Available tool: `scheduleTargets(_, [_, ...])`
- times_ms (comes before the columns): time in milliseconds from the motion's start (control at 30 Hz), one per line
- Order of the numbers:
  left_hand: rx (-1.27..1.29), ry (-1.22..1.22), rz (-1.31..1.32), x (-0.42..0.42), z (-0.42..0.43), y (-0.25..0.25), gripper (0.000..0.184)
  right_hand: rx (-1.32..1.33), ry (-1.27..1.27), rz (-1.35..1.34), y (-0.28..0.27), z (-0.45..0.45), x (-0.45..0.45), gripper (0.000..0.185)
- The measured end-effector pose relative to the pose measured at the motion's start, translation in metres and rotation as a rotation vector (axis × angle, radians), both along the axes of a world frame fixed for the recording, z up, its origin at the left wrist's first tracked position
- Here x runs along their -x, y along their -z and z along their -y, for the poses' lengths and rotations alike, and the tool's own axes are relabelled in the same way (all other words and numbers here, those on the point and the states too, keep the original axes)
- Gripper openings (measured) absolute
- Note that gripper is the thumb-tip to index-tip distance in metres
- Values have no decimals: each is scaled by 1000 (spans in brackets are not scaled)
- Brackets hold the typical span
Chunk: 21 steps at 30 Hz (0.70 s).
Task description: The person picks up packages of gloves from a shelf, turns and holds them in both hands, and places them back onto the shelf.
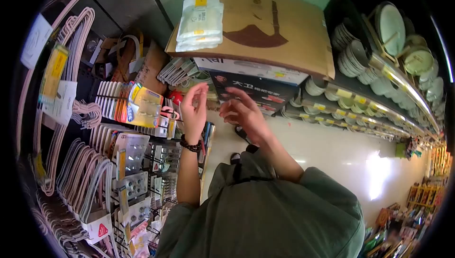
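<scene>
My left hand (pixel 193 115), with a dark beaded bracelet (pixel 190 144) at the wrist, is raised in front of my body. Its fingers point upward and hold nothing. To its right, my right hand (pixel 246 115) is lifted with its fingers loosely bent and apart, also with nothing in it. The two hands do not touch. Beyond them stands a stack of boxes: a dark printed box (pixel 251 89) below and a brown cardboard box (pixel 303 35) on top. A small pile of pale packets (pixel 200 23) with yellow labels lies on the top box's left side.
Hangers (pixel 87 182) and carded goods (pixel 142 106) hang on a rack close at my left. Shelves of bowls (pixel 353 59) and plates (pixel 391 30) run along the right. Pale floor (pixel 327 156) shows between, with more stocked shelves (pixel 426 191) at the far right.
</scene>
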<state>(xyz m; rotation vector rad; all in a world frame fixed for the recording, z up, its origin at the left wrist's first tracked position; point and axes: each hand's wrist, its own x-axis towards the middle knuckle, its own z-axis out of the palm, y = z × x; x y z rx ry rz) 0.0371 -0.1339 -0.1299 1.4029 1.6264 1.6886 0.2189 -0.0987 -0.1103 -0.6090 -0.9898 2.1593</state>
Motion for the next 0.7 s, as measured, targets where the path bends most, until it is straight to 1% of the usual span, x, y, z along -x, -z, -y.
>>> scheduleTargets(100, [3,-96,82,13,-40,-26,22,-4,-53,-54,-7,-58,14,45])
scheduleTargets(133, [-36,-135,110,22,-59,-28,25,9,-58,-53,-14,-77,18,46])
scheduleTargets(167, [-56,-122,219,30,-75,-32,27,23,-62,-51,-20,-95,23,48])
scheduleTargets(200, [4,-151,259,39,-89,-36,28,28,-81,-34,-27,-111,27,52])
scheduleTargets(233, [69,-182,302,45,-102,-45,29,44,-100,-41,-28,-127,30,52])
scheduleTargets(267, [24,-237,382,50,-115,-41,26,62,-121,-47,-28,-140,34,53])
scheduleTargets(367, [275,-324,490,63,-134,-53,28,108,-193,-75,-24,-170,45,51])
scheduleTargets(400, [242,-387,494,60,-143,-53,34,122,-225,-77,-24,-177,47,50])
scheduleTargets(500, [357,-454,485,65,-153,-54,37,179,-311,-76,-15,-190,50,46])
scheduleTargets(600, [363,-495,496,66,-161,-48,36,191,-369,-58,-15,-202,51,44])
scheduleTargets(700, [331,-576,501,63,-171,-46,31,199,-387,-52,-19,-214,50,44])
